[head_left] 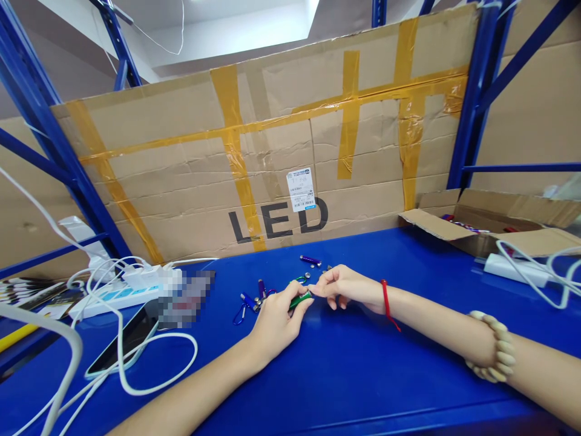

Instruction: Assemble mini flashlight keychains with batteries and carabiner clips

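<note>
My left hand is closed around a small green keychain torch just above the blue table. My right hand meets the torch's end with fingers pinched on a tiny part I cannot make out. A red string and a bead bracelet ring my right arm. Loose blue and purple torches with clips lie behind my left hand, another purple one lies further back, and small round silver cells sit near my fingertips.
A taped cardboard sheet marked LED walls the back. A power strip with white chargers and cables and a phone lie at the left. An open carton and another white strip sit at the right. Blue rack posts flank the table.
</note>
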Available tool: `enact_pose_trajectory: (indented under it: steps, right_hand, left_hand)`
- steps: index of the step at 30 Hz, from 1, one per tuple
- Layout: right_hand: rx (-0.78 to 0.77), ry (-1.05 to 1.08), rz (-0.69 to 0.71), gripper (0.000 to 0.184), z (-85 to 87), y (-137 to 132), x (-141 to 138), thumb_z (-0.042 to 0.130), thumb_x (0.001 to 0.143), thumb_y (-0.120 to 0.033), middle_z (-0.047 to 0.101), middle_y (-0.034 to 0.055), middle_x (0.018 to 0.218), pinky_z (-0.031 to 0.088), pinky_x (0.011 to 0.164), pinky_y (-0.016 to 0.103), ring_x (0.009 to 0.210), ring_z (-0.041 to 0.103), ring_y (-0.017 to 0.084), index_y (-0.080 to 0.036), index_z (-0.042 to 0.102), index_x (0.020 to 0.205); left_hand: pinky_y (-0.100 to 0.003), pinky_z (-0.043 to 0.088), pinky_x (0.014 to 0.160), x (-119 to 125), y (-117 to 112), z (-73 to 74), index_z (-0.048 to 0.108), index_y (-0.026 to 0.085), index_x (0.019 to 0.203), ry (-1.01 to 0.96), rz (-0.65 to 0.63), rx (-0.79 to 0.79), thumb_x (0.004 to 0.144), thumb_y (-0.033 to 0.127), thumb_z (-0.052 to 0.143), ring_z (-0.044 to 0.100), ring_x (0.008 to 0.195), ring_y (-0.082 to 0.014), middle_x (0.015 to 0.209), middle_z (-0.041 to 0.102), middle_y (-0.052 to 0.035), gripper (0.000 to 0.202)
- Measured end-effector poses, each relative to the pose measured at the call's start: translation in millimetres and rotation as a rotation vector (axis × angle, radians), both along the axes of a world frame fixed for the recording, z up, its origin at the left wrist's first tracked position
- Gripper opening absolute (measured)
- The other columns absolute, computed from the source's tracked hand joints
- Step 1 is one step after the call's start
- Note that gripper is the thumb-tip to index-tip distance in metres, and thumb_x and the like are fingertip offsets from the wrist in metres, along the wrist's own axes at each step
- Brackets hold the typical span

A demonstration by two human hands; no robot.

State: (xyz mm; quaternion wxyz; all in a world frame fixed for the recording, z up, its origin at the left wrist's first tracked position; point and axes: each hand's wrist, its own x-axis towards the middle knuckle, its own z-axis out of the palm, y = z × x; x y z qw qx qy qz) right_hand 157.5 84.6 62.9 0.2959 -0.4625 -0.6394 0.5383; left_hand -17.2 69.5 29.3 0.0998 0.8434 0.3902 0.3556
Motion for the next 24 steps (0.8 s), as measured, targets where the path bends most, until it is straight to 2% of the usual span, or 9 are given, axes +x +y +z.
enact_pose_trajectory:
  steps: [5,11,17,21,24]
  right_hand:
    - [-0.025,0.016,0.028,0.042,3.4,0.1,1.7,0.074,0.051,-0.049,0.048,-0.0044,0.044,0.03,0.038,0.013,0.04,0.042,0.003,-0.013,0.052,0.055]
    - [-0.056,0.059,0.091,0.044,-1.4,7.1,4.3,0.074,0.052,-0.05,0.049,-0.0044,0.045,0.031,0.039,0.013,0.04,0.041,0.003,-0.014,0.048,0.055]
    - [-0.018,0.076,0.114,0.047,-3.8,10.2,5.4,0.068,0.058,-0.057,0.049,-0.0033,0.048,0.03,0.038,0.013,0.042,0.041,0.004,-0.014,0.048,0.057]
    - [0.001,0.042,0.119,0.045,-2.4,10.5,7.8,0.069,0.058,-0.055,0.049,-0.0035,0.048,0.029,0.038,0.012,0.041,0.041,0.003,-0.013,0.05,0.057]
    - [0.025,-0.015,0.191,0.042,-3.2,12.4,11.2,0.071,0.057,-0.051,0.05,-0.0038,0.048,0.031,0.037,0.011,0.042,0.044,0.003,-0.013,0.054,0.059]
  left_hand:
    - [-0.019,0.033,0.05,1.9,0.2,1.2,0.045,0.02,0.079,-0.088,-0.029,-0.069,0.084,0.027,0.045,0.047,0.052,-0.0097,0.063,0.055,0.0032,0.008]
    - [-0.02,0.035,0.053,1.7,-0.6,3.6,0.043,0.019,0.079,-0.156,-0.075,-0.149,0.084,0.029,0.044,0.045,0.051,-0.0098,0.06,0.053,0.0035,0.011]
    - [-0.02,0.036,0.051,2.3,-0.8,5.2,0.044,0.019,0.082,-0.205,-0.099,-0.183,0.085,0.03,0.043,0.047,0.048,-0.0103,0.055,0.051,0.0042,0.012]
    - [-0.02,0.036,0.052,2.0,-0.1,5.0,0.043,0.019,0.081,-0.199,-0.121,-0.185,0.085,0.029,0.043,0.047,0.049,-0.01,0.056,0.051,0.0045,0.01]
    - [-0.02,0.037,0.054,0.7,-0.5,4.7,0.041,0.019,0.079,-0.161,-0.176,-0.175,0.085,0.027,0.041,0.048,0.052,-0.0102,0.058,0.052,0.0037,0.01]
